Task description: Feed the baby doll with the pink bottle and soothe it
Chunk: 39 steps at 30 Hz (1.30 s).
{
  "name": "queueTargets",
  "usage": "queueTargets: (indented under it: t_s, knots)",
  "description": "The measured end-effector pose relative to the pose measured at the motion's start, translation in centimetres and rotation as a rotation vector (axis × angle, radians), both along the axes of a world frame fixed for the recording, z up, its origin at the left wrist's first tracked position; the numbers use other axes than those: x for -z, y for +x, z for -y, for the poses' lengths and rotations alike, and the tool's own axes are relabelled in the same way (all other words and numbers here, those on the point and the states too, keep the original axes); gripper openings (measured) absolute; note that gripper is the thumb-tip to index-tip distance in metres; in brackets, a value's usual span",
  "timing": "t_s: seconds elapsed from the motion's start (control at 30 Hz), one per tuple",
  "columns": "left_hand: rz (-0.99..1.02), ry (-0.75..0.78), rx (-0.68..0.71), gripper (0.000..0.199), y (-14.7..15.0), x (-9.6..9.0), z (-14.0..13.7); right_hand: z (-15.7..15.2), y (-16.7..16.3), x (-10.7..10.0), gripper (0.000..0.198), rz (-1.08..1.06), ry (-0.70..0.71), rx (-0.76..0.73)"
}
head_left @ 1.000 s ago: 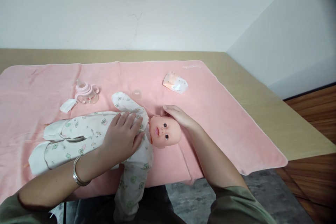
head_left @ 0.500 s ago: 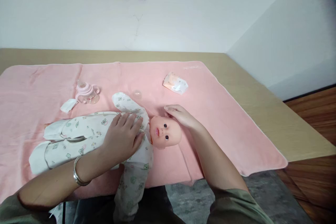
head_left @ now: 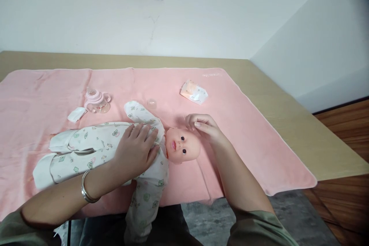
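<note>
Left hand (head_left: 135,153) flat, open, pressing the doll's (head_left: 115,148) chest.
Right hand (head_left: 206,127), fingers loosely curled and gripping nothing, hovers just beside the doll's head; doll already dressed, lying mid-blanket (head_left: 259,130), feeding bottle (head_left: 96,102) untouched beyond it.

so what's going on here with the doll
A person sits at a table covered by a pink blanket, with a doll in a printed sleepsuit lying on its back. The left hand rests flat on the doll's chest. The right hand is beside the doll's head, fingers curled, apparently just clear of it. Behind the doll lie a pink bottle, a small white cloth and a wipes pack.
</note>
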<state>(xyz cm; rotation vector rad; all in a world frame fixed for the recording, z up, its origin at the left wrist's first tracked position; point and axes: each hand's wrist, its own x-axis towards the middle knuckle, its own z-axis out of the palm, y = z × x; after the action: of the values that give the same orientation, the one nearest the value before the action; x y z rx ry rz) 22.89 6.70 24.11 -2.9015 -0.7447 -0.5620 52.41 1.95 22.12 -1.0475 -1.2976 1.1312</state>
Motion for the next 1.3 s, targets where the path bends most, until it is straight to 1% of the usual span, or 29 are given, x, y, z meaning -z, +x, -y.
queueTargets:
  t_s: [0.13, 0.2, 0.27, 0.37, 0.47, 0.6, 0.83, 1.0, 1.17, 1.3]
  knots:
    - [0.000, 0.006, 0.001, 0.044, 0.0, 0.0, 0.1, -0.1, 0.0, 0.0, 0.031, -0.162, 0.121, -0.096]
    - [-0.003, 0.005, 0.004, 0.044, 0.0, 0.0, 0.0, -0.2, 0.0, -0.1, 0.027, -0.217, 0.148, -0.138]
    - [-0.005, 0.004, 0.007, 0.044, 0.0, 0.0, 0.0, -0.2, 0.0, -0.1, 0.026, -0.212, 0.146, -0.139]
    - [-0.004, 0.000, 0.005, 0.044, -0.1, 0.0, 0.0, -0.3, 0.1, 0.1, 0.030, -0.111, 0.084, -0.084]
    - [-0.001, -0.007, 0.005, 0.044, -0.1, -0.1, 0.0, -0.4, 0.1, 0.4, 0.038, 0.007, -0.011, -0.027]
    - [0.007, -0.018, 0.008, 0.044, 0.0, -0.1, 0.0, -0.6, 0.1, 0.8, 0.046, 0.097, -0.095, 0.012]
    - [-0.005, -0.019, -0.003, 0.044, 0.0, -0.1, 0.1, -1.1, -0.2, 1.1, 0.057, 0.169, -0.210, 0.052]
    - [-0.009, -0.006, 0.003, 0.045, 0.0, -0.1, 0.0, -1.5, -0.4, 1.1, 0.066, 0.273, -0.275, 0.083]
    - [-0.001, -0.007, 0.000, 0.044, 0.0, 0.0, 0.0, -1.6, -0.7, 1.0, 0.066, 0.315, -0.369, 0.086]
    - [0.001, -0.025, -0.004, 0.044, -0.1, 0.1, 0.0, -1.5, -0.8, 0.8, 0.066, 0.293, -0.365, 0.102]
